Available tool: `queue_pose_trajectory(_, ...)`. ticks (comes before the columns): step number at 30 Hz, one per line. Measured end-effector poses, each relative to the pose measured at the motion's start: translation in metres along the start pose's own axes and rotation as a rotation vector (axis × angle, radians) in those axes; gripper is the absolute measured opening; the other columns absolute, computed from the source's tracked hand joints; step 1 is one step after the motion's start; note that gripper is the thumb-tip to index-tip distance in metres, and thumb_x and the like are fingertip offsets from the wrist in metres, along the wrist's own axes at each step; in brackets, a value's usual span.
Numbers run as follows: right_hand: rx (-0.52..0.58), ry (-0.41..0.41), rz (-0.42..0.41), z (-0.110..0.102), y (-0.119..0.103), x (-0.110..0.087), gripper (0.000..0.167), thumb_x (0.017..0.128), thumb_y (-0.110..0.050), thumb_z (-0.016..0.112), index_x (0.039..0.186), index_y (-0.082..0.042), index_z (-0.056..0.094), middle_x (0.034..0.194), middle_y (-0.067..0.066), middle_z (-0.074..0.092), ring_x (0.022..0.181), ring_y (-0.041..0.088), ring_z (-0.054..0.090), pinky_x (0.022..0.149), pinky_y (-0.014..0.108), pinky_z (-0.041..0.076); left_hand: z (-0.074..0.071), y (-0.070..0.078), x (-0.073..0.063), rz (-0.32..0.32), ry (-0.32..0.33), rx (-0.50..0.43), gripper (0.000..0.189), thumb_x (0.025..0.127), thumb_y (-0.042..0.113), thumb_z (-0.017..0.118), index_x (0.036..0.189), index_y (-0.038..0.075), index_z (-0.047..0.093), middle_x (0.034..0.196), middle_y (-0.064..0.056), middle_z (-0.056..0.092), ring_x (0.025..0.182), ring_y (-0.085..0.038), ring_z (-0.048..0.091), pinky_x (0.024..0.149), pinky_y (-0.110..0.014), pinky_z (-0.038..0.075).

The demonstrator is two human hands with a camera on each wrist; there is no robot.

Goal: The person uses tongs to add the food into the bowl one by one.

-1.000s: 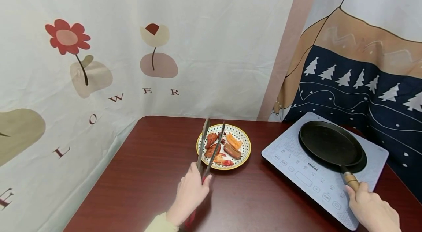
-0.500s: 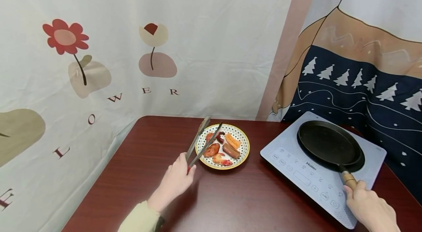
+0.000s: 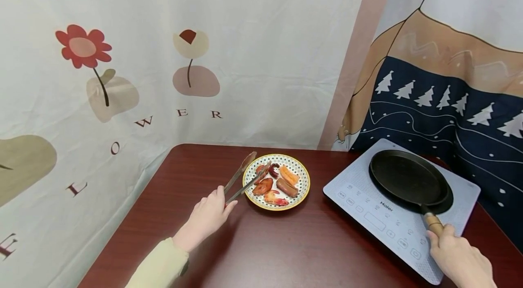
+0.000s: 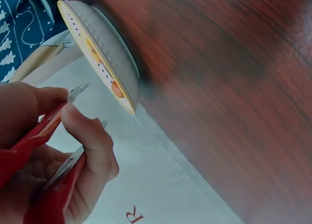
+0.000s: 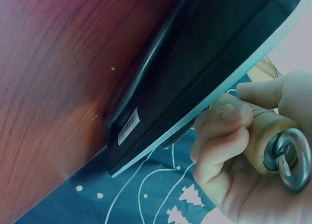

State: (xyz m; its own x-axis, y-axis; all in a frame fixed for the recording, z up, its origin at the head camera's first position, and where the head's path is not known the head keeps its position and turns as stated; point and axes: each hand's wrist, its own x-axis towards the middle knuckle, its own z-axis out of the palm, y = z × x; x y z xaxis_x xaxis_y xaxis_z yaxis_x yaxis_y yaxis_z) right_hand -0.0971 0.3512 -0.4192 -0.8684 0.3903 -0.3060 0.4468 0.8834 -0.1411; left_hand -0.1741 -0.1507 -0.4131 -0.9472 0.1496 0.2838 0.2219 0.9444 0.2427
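My left hand (image 3: 206,217) holds metal tongs (image 3: 240,171) at the left of a dotted plate (image 3: 303,190). In the left wrist view, the fingers curl about the tongs' red handles (image 4: 53,194). The tongs' arms are spread; one lies over the plate's left side, the other outside its rim. On the plate are a chicken wing (image 3: 263,186), a sausage (image 3: 287,187), a shrimp (image 3: 273,198), an orange strip (image 3: 288,175), a dark red curl (image 3: 273,170) and a reddish piece partly behind the tongs. My right hand (image 3: 461,254) grips the wooden handle (image 3: 433,223) of a black frying pan (image 3: 408,176).
The pan sits on a white induction cooktop (image 3: 376,220) at the right of the dark red table (image 3: 286,251). A printed curtain (image 3: 261,74) hangs right behind the table's back edge. The cooktop's black underside (image 5: 161,87) shows in the right wrist view.
My left hand has moved left with the tongs, away from over the plate's food, and the tongs' arms have spread wider. My right hand stays on the pan handle.
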Motion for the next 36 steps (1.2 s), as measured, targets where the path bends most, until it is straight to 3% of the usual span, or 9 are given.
queue_pose_trajectory(16, 0.008, 0.031, -0.002, 0.003, 0.000, -0.001, 0.038, 0.099, -0.026, 0.042, 0.092, 0.012, 0.037, 0.065, 0.014, 0.043, 0.058, 0.025, 0.047, 0.054, 0.034, 0.036, 0.000, 0.000, 0.016, 0.023, -0.128, 0.071, 0.034, 0.086, 0.027, 0.067, 0.090, -0.001, 0.048, 0.070, -0.015, 0.058, 0.061, -0.036, 0.062, 0.053, -0.046, 0.048)
queue_pose_trajectory(27, 0.003, 0.034, 0.010, 0.004, 0.000, 0.000, 0.038, 0.099, -0.025, 0.042, 0.092, 0.012, 0.037, 0.065, 0.013, 0.042, 0.058, 0.025, 0.047, 0.054, 0.034, 0.035, -0.011, 0.009, 0.032, 0.034, -0.311, 0.055, 0.027, 0.087, 0.019, 0.065, 0.082, 0.000, 0.048, 0.067, -0.014, 0.053, 0.056, -0.028, 0.058, 0.051, -0.042, 0.047)
queue_pose_trajectory(31, 0.004, 0.032, 0.014, 0.004, 0.000, 0.000, 0.038, 0.099, -0.025, 0.042, 0.092, 0.012, 0.037, 0.065, 0.013, 0.042, 0.058, 0.025, 0.047, 0.054, 0.034, 0.035, -0.010, 0.010, 0.032, 0.056, -0.306, 0.044, 0.025, 0.087, 0.017, 0.065, 0.083, -0.001, 0.048, 0.066, -0.013, 0.052, 0.055, -0.026, 0.055, 0.050, -0.040, 0.046)
queue_pose_trajectory(36, 0.005, 0.030, 0.006, 0.004, 0.000, 0.000, 0.038, 0.099, -0.025, 0.042, 0.093, 0.012, 0.037, 0.065, 0.014, 0.043, 0.058, 0.025, 0.047, 0.054, 0.034, 0.035, -0.007, 0.007, 0.029, 0.090, -0.255, 0.036, 0.024, 0.086, 0.015, 0.066, 0.081, 0.001, 0.048, 0.065, -0.013, 0.052, 0.054, -0.027, 0.056, 0.049, -0.040, 0.045)
